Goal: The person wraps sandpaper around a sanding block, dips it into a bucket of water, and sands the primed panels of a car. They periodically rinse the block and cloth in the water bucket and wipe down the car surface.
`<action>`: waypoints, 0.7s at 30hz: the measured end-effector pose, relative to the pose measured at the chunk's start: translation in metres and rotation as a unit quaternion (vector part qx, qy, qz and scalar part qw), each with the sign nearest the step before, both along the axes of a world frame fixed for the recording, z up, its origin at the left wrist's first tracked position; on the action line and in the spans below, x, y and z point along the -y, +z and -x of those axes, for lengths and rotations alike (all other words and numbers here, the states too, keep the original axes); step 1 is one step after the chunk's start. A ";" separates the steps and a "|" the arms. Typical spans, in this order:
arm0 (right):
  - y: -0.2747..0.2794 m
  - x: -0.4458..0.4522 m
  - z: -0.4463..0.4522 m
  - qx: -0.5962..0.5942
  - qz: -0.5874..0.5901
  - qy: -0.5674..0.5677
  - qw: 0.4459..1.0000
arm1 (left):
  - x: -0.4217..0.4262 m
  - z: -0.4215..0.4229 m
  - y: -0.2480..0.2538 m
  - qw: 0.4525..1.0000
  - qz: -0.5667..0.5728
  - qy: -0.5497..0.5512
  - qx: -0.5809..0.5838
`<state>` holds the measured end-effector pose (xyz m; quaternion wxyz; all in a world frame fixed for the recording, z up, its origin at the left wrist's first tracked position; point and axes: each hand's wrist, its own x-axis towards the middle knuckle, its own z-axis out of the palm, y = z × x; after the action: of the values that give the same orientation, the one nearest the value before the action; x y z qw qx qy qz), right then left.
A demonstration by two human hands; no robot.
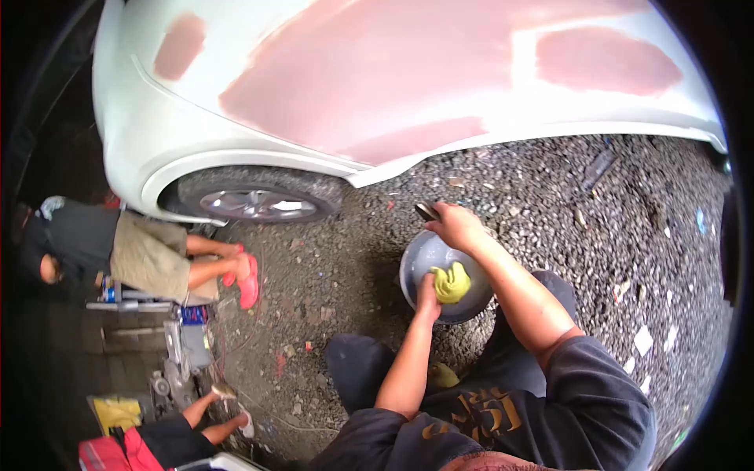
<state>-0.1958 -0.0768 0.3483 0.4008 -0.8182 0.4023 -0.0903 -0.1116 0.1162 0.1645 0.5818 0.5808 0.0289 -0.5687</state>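
A grey bucket [408, 271] with a pale inside stands on the gravel between my knees. My left hand [428, 300] is closed on a crumpled yellow-green cloth [451, 283] over the bucket's opening. At the far rim, my right hand [459, 226] grips a small dark, flat object [426, 212] that sticks out to the left of the fingers. Its exact kind does not show. Beyond the bucket is a white car body [259, 145] with large dull pink patches [361, 78].
The car's wheel [259, 196] is at upper left. A person in red shoes [248, 282] sits at left, and another person [169, 443] is at lower left beside tools and metal parts [188, 345]. Stony ground [565, 212] with litter spreads right.
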 end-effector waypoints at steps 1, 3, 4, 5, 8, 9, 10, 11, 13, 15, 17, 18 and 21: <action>-0.007 0.002 -0.002 0.006 0.000 0.002 1.000 | -0.005 0.009 0.022 0.984 -0.067 -0.037 0.159; -0.007 0.003 -0.004 0.011 -0.007 0.012 1.000 | -0.013 0.001 -0.026 0.932 -0.028 -0.127 0.338; -0.006 0.006 -0.006 0.012 -0.013 0.020 1.000 | -0.020 0.001 -0.044 0.899 0.001 -0.123 0.421; -0.011 0.008 -0.009 0.008 -0.009 0.016 1.000 | -0.013 0.003 -0.007 0.891 -0.062 -0.243 0.378; -0.015 0.006 -0.015 0.055 -0.010 0.042 0.998 | -0.022 0.001 -0.044 0.834 -0.019 -0.388 0.392; -0.018 0.007 -0.018 0.061 -0.013 0.049 0.997 | -0.012 -0.001 -0.013 0.793 -0.067 -0.481 0.367; -0.021 0.008 -0.021 0.066 -0.015 0.049 0.997 | 0.006 0.006 0.029 0.742 -0.111 -0.573 0.330; -0.024 0.009 -0.024 0.061 -0.022 0.055 0.996 | 0.011 0.010 0.046 0.723 -0.115 -0.607 0.310; -0.029 0.011 -0.028 0.045 -0.012 0.054 0.997 | 0.015 0.018 0.009 0.698 -0.125 -0.648 0.278; -0.025 0.009 -0.029 0.046 -0.010 0.058 0.997 | 0.016 0.027 -0.010 0.637 -0.110 -0.694 0.316; -0.015 0.010 -0.030 0.046 -0.042 0.063 0.996 | 0.017 0.036 0.001 0.571 -0.128 -0.721 0.372; -0.015 0.009 -0.031 0.054 -0.035 0.061 0.996 | 0.007 0.042 0.017 0.560 -0.093 -0.671 0.476; -0.007 0.008 -0.030 0.075 -0.018 0.056 0.995 | -0.005 0.047 0.041 0.619 -0.113 -0.609 0.482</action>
<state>-0.1657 -0.0845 0.3413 0.4483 -0.8234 0.3262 -0.1212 -0.1589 0.1212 0.2059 -0.0382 0.7173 -0.5519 -0.4235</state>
